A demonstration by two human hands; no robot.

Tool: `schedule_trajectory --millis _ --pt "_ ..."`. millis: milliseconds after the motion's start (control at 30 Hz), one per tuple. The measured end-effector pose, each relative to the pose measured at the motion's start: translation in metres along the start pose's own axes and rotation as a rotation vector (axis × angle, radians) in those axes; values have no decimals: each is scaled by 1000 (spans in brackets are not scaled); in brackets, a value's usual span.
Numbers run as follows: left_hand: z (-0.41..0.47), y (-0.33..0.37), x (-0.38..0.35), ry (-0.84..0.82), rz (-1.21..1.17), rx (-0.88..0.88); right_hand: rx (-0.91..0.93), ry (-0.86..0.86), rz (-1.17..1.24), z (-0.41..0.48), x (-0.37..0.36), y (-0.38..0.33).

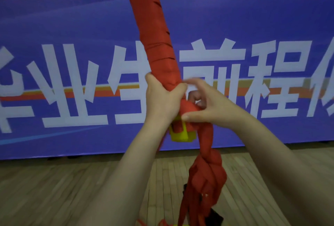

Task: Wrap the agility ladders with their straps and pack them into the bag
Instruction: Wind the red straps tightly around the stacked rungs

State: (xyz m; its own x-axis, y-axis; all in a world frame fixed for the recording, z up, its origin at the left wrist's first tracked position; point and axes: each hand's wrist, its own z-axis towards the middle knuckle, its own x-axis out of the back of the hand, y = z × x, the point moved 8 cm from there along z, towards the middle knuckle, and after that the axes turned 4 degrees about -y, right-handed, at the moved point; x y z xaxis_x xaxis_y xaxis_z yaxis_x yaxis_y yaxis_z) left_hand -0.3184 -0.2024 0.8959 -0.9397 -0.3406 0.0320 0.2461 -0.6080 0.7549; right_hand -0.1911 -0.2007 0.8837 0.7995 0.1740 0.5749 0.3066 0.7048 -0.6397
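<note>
The left hand (162, 97) gripped a strap-wrapped red ladder bundle (155, 32) held upright before a blue banner (54, 26); the right hand (206, 106) pinched loose strap (207, 171) beside it, above open wooden floor (54, 189).

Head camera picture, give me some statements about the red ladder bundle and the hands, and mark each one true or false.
1. The left hand grips the red ladder bundle. True.
2. The bundle lies flat on the wooden floor. False: it is held up, rising out of the top of the picture.
3. The right hand is at the bundle, just below the left hand's grip. True.
4. The plastic rung end below the hands is blue. False: it is yellow.
5. A loose red strap hangs down below the hands. True.
6. The wall banner behind is green. False: it is blue with white characters.
</note>
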Motion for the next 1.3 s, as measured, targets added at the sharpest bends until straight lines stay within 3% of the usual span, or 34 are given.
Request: schedule_trajectory --millis 267,333,433,467,533,600,667,800,900,967,1033,1167,1300 --pt "19 36 27 82 39 -118 -286 -127 -251 -46 -62 134" --pt "24 39 32 85 15 -98 -444 -210 -329 -68 -86 178" --pt "29 37 40 89 -23 -62 -846 -195 -444 -112 -88 250" --pt "29 34 41 94 -21 -51 -980 -191 -413 -128 -84 264" --pt "29 27 45 108 -18 -33 -1170 -45 19 -145 -83 273" --pt "29 18 45 115 -7 -13 -1069 265 585 -133 -87 261" --pt "29 9 41 115 -6 14 -902 388 901 -110 -94 234" --pt "32 -6 28 106 -33 58 -585 89 1093 -80 -128 168" --pt "32 -16 21 95 -22 80 -197 -198 1277 -75 -140 124" --pt "31 -21 18 89 3 82 -93 -320 1206 -76 -141 107" --pt "30 -26 16 88 35 80 -102 -386 1064 -78 -141 101" --pt "30 -27 11 72 66 71 -277 -232 592 -76 -129 121" --pt "29 -24 10 73 80 65 -348 -199 418 -74 -121 147"
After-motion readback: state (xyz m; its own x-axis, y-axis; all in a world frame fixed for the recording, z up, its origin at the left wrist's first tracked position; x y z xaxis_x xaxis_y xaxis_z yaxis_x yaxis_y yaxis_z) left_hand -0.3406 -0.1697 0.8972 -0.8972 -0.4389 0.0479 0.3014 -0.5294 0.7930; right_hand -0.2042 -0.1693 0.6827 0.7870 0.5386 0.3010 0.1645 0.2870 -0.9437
